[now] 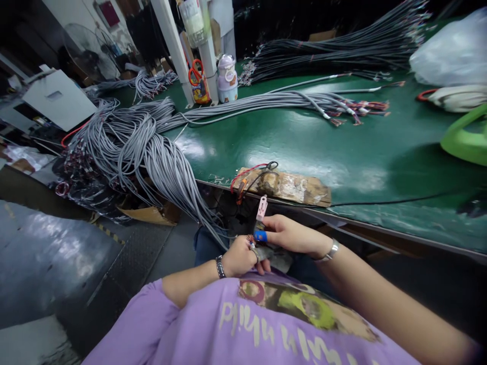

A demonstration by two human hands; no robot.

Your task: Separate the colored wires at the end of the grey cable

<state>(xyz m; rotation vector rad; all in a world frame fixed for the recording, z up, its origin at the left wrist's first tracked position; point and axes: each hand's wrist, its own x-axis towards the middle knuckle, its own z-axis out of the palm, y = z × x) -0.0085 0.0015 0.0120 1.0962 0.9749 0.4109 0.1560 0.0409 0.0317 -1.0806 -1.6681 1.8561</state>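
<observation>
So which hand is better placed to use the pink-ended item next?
Right, likely: the right hand holds the pink-ended item, while the left hand appears occupied with wire ends.

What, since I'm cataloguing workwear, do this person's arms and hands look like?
The left hand has a dark linked wristband below a purple sleeve; the right hand has a silver-toned wristband and a blue wrap on one of its fingers.

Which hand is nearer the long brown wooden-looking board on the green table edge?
Your right. The right hand is just below the board in view; the left hand sits lower and farther left, closer to the purple shirt.
</observation>
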